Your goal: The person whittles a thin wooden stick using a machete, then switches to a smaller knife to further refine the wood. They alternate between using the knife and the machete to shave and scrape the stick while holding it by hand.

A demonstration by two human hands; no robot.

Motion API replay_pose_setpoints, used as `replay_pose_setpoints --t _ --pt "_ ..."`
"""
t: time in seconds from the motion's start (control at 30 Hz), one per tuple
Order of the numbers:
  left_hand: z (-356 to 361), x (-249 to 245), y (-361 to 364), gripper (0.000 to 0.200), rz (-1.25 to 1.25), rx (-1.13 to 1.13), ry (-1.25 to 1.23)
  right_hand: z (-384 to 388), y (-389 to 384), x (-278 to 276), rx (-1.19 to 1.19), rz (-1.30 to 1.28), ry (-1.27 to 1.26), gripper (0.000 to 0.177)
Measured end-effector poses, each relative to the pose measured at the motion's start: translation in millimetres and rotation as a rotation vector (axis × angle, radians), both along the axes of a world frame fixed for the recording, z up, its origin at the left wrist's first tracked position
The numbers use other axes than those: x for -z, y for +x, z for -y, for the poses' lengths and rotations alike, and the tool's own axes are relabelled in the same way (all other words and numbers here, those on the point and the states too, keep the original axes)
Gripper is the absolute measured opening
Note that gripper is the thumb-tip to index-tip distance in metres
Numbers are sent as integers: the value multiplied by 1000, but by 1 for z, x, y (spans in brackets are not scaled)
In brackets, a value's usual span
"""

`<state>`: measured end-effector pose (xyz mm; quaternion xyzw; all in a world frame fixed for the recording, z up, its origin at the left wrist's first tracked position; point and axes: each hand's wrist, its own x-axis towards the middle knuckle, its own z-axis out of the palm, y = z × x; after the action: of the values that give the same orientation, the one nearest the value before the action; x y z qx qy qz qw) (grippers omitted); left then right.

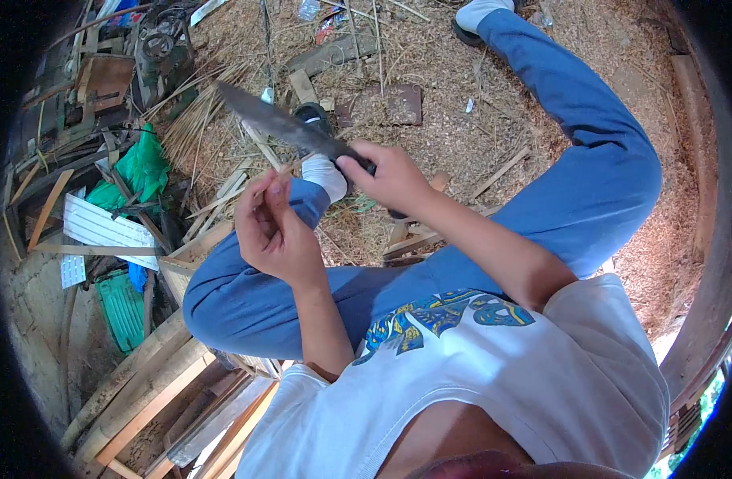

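One knife (282, 128), gripped in the right hand (392, 179), points outward above the floor (454, 72), probably sparing the body (502, 359); the left hand (276, 235) seemingly pinches a thin strip (295, 164).

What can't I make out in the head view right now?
All in the head view:
- Knife handle: mostly covered by the right hand.
- Knife blade: edge blurred.
- Thin piece in the left hand: partly hidden by fingers, too small to identify.
- Right shoe: cut off by top edge.
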<state>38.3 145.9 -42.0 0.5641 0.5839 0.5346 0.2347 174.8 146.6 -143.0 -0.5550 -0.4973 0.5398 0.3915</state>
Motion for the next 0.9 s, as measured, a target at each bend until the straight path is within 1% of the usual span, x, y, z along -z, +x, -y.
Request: replay_pose_setpoints --t 0.03,0.17,0.23,0.27,0.37,0.47,0.53,0.6,0.7,0.8,0.9 --pt "-3 -1 -1 16 -29 -30 -2 -3 -1 22 -11 36 -53 32" --pt "-7 1 -7 17 45 -29 -27 -6 9 106 -37 187 -336 36" --pt "-6 4 -11 16 81 -20 -30 -2 18 144 53 267 -463 37" --pt "-7 1 -9 16 92 -27 -24 -1 25 155 103 309 -526 38" --pt "-9 -5 0 15 101 -14 7 2 45 167 116 369 -528 39" --pt "-7 1 1 14 39 15 53 -6 34 136 165 330 -527 40" --pt "-3 2 -5 14 -11 -6 52 -17 22 112 161 233 -394 40" --pt "-2 -1 -8 13 16 -40 31 -26 10 76 148 130 -244 39" --pt "-2 -5 -13 13 77 -83 -4 -28 -3 17 56 30 -51 37" --pt "-3 -8 -9 14 109 -79 -15 -11 -14 -15 25 -42 97 32" --pt "-1 -6 -6 14 143 -68 -7 1 -8 -37 -48 8 96 31"
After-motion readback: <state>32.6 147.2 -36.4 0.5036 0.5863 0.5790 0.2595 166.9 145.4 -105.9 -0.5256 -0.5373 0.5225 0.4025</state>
